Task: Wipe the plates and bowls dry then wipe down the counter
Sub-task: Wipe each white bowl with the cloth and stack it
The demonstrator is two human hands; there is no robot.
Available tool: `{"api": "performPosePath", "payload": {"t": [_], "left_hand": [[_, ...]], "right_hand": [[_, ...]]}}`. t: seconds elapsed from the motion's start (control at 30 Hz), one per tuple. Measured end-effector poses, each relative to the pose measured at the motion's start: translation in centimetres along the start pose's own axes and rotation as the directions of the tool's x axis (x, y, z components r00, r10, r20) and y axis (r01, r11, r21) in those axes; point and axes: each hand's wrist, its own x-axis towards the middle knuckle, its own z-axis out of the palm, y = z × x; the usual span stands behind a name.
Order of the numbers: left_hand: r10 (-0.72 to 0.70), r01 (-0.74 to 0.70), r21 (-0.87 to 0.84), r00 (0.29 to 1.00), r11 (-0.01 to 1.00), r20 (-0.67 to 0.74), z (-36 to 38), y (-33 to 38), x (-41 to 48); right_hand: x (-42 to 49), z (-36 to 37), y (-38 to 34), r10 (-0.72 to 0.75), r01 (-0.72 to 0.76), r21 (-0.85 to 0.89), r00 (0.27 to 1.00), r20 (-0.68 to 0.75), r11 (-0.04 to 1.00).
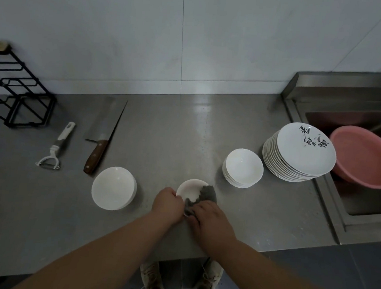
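My left hand (168,203) grips the near rim of a small white bowl (189,189), tilted above the steel counter (174,131). My right hand (210,217) holds a grey cloth (205,195) pressed into and over the bowl's right side. To the left sits a stack of white bowls (114,188). On the right stands another stack of white bowls (244,167). Beyond it rises a tall stack of white plates (299,154), the top one with black brush marks.
A cleaver (104,134) with a wooden handle and a white peeler (55,147) lie at the left. A black wire rack (14,89) stands in the far left corner. A pink basin (365,157) sits in the sink (332,198) at the right.
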Motion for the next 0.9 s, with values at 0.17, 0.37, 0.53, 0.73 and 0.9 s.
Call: {"api": "performPosePath", "payload": {"t": [0.17, 0.37, 0.53, 0.73, 0.9], "left_hand": [[0.132, -0.123, 0.128, 0.989, 0.984, -0.069, -2.2, 1.9, -2.0], [0.244, -0.237, 0.059, 0.956, 0.970, -0.162, -7.3, 5.0, -4.1], [0.329, -0.332, 0.034, 0.907, 0.943, -0.264, -11.6, 7.0, -5.8], [0.421, -0.436, 0.035, 0.840, 0.899, -0.341, -15.3, 7.5, -7.2], [0.447, -0.481, -0.045, 0.842, 0.876, -0.304, -16.8, 7.2, -8.3]], "right_hand": [[1.0, -5.2, -2.0, 0.118, -0.119, 0.174, 0.993, 0.015, 0.977], [2.2, -11.5, -3.3, 0.391, -0.386, 0.095, 0.920, -0.032, 0.917], [4.2, -15.6, -5.5, 0.448, -0.439, 0.298, 0.893, 0.044, 0.848], [5.8, -18.9, -9.6, 0.347, -0.340, 0.338, 0.937, 0.043, 0.878], [6.4, -20.4, -13.0, 0.368, -0.276, 0.508, 0.926, -0.088, 0.816]]}}
